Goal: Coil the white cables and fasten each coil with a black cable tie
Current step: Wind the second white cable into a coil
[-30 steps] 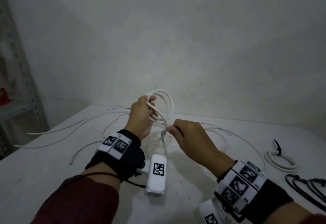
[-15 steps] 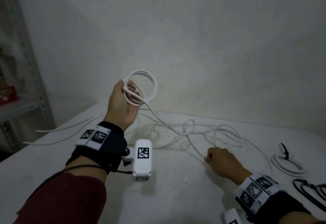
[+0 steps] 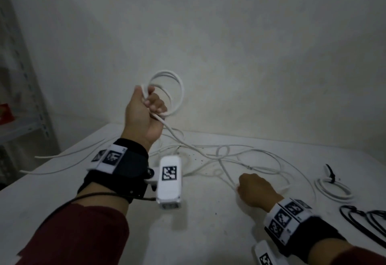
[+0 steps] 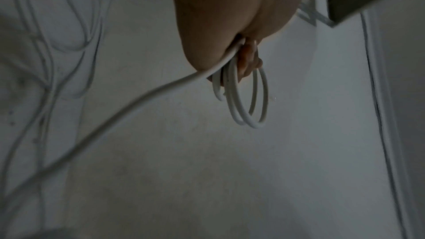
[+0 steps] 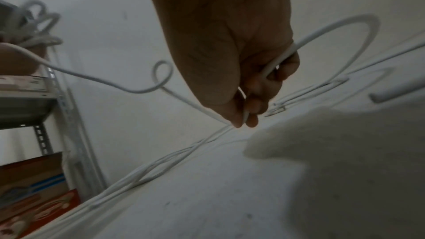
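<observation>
Mid-coil: left hand (image 3: 146,116) grip clamps a few loops of white cable (image 3: 167,95) above the counter (image 3: 198,233), right hand (image 3: 255,189) pinches the slack low, probably same cable, hard to trace; next, feed another loop, mind that kink (image 3: 223,152).

White table (image 3: 62,191), dusty and speckled, set against a plain pale wall (image 3: 250,45). Metal shelving unit (image 3: 31,118) at the table's left end, uprights perforated; red object (image 3: 6,112) on one shelf. Right wrist view: the same shelving (image 5: 43,141) carrying a brown cardboard box (image 5: 30,174) over a red printed box (image 5: 46,212).
</observation>
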